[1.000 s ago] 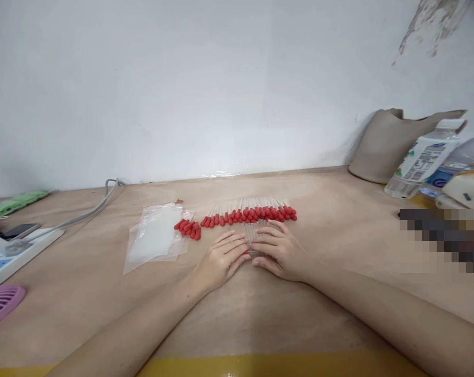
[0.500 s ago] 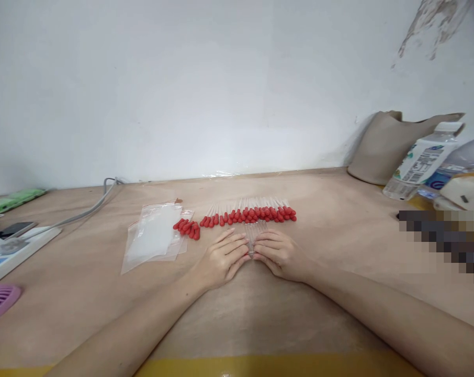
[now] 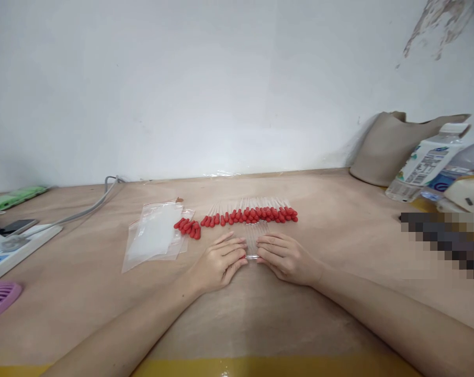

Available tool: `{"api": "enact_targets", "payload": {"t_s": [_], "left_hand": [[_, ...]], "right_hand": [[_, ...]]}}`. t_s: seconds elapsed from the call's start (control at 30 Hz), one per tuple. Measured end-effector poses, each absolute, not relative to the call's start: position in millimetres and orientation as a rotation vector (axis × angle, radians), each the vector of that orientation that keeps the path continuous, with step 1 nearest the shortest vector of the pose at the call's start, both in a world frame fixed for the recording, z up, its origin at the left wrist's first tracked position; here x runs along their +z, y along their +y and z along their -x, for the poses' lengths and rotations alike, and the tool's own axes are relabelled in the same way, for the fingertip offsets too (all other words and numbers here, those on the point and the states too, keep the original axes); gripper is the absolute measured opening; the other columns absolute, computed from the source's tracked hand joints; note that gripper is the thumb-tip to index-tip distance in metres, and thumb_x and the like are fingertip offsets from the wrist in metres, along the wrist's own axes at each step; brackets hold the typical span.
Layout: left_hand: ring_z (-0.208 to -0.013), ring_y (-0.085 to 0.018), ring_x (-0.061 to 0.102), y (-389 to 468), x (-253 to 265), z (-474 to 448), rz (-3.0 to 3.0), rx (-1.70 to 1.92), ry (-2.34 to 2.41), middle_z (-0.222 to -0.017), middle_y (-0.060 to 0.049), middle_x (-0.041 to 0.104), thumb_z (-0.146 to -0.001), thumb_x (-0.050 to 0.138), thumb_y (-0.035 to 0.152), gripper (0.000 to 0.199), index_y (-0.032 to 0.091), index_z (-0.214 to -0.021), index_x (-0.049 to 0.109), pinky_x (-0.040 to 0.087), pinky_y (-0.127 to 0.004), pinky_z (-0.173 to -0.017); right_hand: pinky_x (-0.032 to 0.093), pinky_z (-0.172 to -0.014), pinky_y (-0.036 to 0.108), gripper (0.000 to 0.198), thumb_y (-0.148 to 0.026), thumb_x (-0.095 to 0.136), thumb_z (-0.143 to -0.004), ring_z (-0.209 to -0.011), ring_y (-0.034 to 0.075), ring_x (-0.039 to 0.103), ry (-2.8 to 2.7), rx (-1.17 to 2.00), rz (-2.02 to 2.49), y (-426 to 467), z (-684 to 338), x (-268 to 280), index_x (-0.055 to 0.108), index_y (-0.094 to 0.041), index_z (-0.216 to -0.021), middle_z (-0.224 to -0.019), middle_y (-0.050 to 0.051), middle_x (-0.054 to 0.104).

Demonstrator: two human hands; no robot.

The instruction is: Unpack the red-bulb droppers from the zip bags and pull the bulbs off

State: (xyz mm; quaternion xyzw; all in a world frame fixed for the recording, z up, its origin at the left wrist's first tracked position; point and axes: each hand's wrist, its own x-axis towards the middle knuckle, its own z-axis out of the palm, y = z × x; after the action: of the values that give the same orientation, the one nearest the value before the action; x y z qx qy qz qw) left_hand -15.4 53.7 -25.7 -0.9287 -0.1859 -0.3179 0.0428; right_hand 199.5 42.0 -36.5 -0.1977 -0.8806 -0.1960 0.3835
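Head view: fingers [image 3: 234,247] flank clear tubes [image 3: 251,240]; bottle label [image 3: 426,160] unreadable.

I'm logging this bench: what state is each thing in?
Left hand, fingers bent at the clear tubes
Right hand, fingers bent at their other side
Clear tubes, side by side between hands
Red-bulbed droppers, lying in a row
Red bulbs, clustered
Plastic bags, flat, overlapping
Labelled bottle, capped
Gray cable, plugged into power strip
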Motion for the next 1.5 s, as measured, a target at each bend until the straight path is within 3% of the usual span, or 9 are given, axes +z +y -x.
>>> {"api": "enact_targets", "payload": {"t_s": [0.23,0.33,0.43,0.5,0.67,0.9,1.13,1.5], "left_hand": [[-0.101,-0.018,0.059,58.5,-28.3,29.1,2.829,-1.023,-0.657,-0.099,-0.006,0.067,-0.085,0.049,0.017,0.014,0.017,-0.095,0.059,0.042,-0.04,-0.097],[-0.098,-0.019,0.058,61.2,-26.3,36.6,2.733,-1.078,-0.741,-0.098,-0.005,0.066,-0.084,0.052,0.019,0.013,0.018,-0.094,0.061,0.045,-0.039,-0.089],[-0.084,-0.016,0.057,65.9,-21.3,39.0,2.619,-1.171,-0.844,-0.09,-0.005,0.062,-0.083,0.054,0.023,0.014,0.02,-0.094,0.062,0.049,-0.031,-0.073],[-0.078,-0.014,0.055,71.8,-16.6,42.2,2.544,-1.23,-0.981,-0.085,-0.005,0.057,-0.085,0.05,0.023,0.018,0.02,-0.098,0.062,0.047,-0.027,-0.067],[-0.077,-0.016,0.053,93.2,-0.9,72.8,2.261,-1.231,-1.445,-0.085,-0.006,0.052,-0.085,0.042,0.024,0.028,0.016,-0.106,0.058,0.047,-0.029,-0.07],[-0.064,-0.014,0.057,116.1,7.4,124.6,2.087,-1.257,-1.913,-0.081,-0.002,0.06,-0.075,0.051,0.034,0.037,0.018,-0.109,0.049,0.047,-0.026,-0.059],[-0.068,-0.017,0.059,127.2,-1.8,133.7,2.142,-1.101,-2.047,-0.08,-0.004,0.064,-0.07,0.052,0.041,0.027,0.018,-0.084,0.056,0.047,-0.028,-0.064],[-0.078,-0.021,0.058,123.1,1.0,129.9,2.048,-0.958,-1.96,-0.083,-0.004,0.064,-0.076,0.046,0.041,0.028,0.019,-0.081,0.062,0.043,-0.031,-0.071]], "right_hand": [[0.047,-0.085,0.033,0.011,-0.015,0.051,-0.082,-0.094,0.017,0.058,-2.191,-0.496,0.526,46.7,-214.3,-35.4,0.06,-0.015,-0.089,-0.088,0.007,0.067],[0.046,-0.074,0.031,0.012,-0.019,0.051,-0.082,-0.079,0.016,0.059,-2.08,-0.465,0.794,52.9,-223.5,-34.7,0.063,-0.017,-0.086,-0.079,0.005,0.066],[0.041,-0.063,0.029,0.018,-0.024,0.048,-0.084,-0.063,0.015,0.055,-2.02,-0.484,1.145,57.7,-227.5,-37.6,0.065,-0.018,-0.087,-0.067,0.003,0.061],[0.039,-0.062,0.029,0.022,-0.024,0.046,-0.084,-0.062,0.015,0.054,-2.007,-0.478,1.297,59.2,-227.5,-40.4,0.066,-0.018,-0.088,-0.066,0.004,0.061],[0.037,-0.066,0.028,0.024,-0.016,0.044,-0.078,-0.071,0.017,0.057,-2.008,-0.412,1.422,58.5,-225.1,-42.3,0.062,-0.016,-0.093,-0.075,0.005,0.063],[0.033,-0.064,0.026,0.015,-0.012,0.044,-0.072,-0.066,0.014,0.055,-2.028,-0.358,1.459,54.6,-220.0,-39.2,0.057,-0.016,-0.076,-0.07,0.002,0.061],[0.03,-0.071,0.029,0.015,-0.017,0.046,-0.077,-0.074,0.016,0.055,-2.067,-0.388,1.418,50.3,-215.8,-42.6,0.06,-0.019,-0.08,-0.073,0.001,0.063],[0.029,-0.078,0.033,0.028,-0.044,0.047,-0.082,-0.084,0.019,0.054,-2.128,-0.342,1.397,46.3,-213.6,-40.4,0.06,-0.019,-0.087,-0.088,0.004,0.064]]}}
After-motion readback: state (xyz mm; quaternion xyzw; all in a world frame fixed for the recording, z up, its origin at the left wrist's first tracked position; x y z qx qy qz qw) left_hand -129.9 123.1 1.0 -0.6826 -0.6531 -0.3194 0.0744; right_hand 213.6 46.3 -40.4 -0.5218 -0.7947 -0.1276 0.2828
